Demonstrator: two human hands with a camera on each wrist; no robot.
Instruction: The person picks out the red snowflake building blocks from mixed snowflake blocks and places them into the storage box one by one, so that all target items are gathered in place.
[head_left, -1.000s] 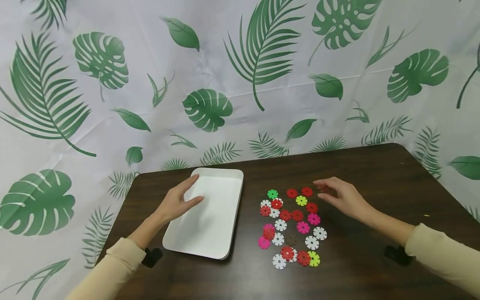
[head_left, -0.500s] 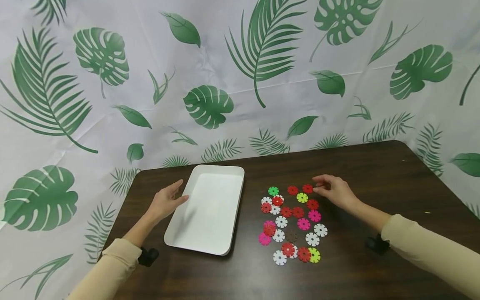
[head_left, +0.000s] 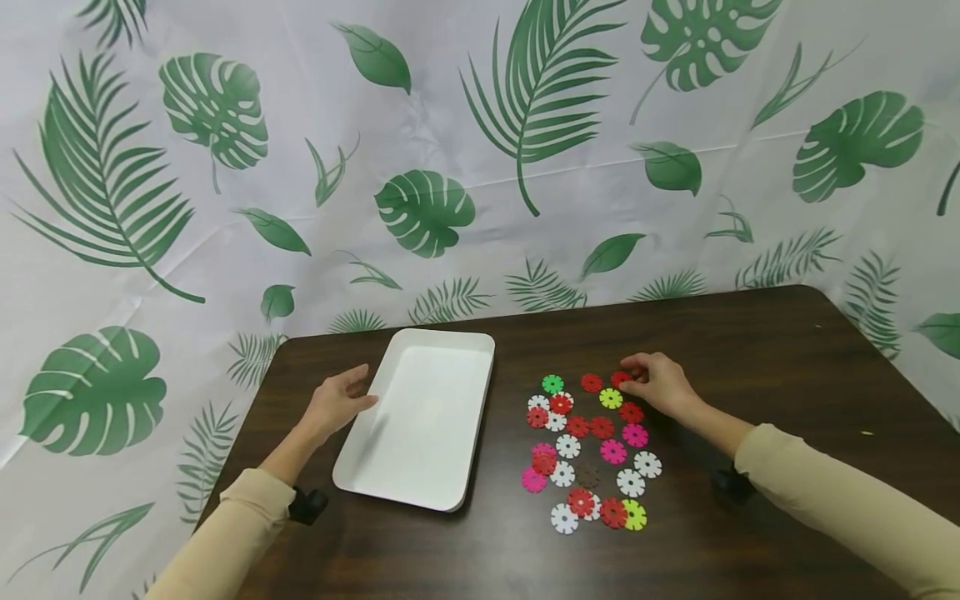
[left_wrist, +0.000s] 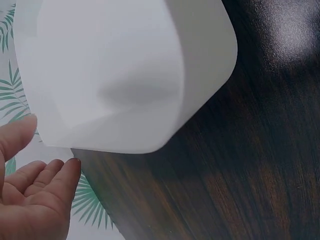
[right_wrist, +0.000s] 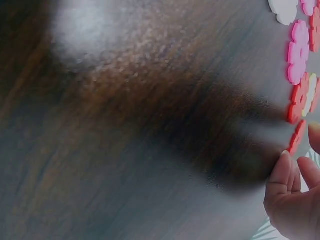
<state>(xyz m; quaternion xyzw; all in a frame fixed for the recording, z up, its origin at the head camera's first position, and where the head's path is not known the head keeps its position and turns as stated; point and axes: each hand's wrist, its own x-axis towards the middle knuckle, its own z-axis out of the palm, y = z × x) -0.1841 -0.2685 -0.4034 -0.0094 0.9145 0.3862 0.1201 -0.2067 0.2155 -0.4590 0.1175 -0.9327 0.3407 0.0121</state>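
Note:
My left hand (head_left: 332,406) is at the left side of the white tray (head_left: 427,408), fingers relaxed and thumb near the rim. In the left wrist view the hand (left_wrist: 42,197) holds nothing, beside the tray's corner (left_wrist: 135,140). At the back right of the scattered notched discs, my right hand (head_left: 660,386) reaches a red disc (head_left: 621,378). The right wrist view has a fingertip of that hand (right_wrist: 295,197) touching the edge of the red disc (right_wrist: 298,137), with the thumb and fingers apart.
White, pink, red and yellow discs, such as a white one (head_left: 631,482), lie flat on the dark table (head_left: 780,358) right of the tray, some overlapping. A green disc (head_left: 552,384) is at the back left. A leaf-patterned cloth (head_left: 450,100) hangs behind.
My left hand has drawn back from over the tray to its left side. My right hand has moved left and now touches the back-right red disc. The head view has shifted slightly.

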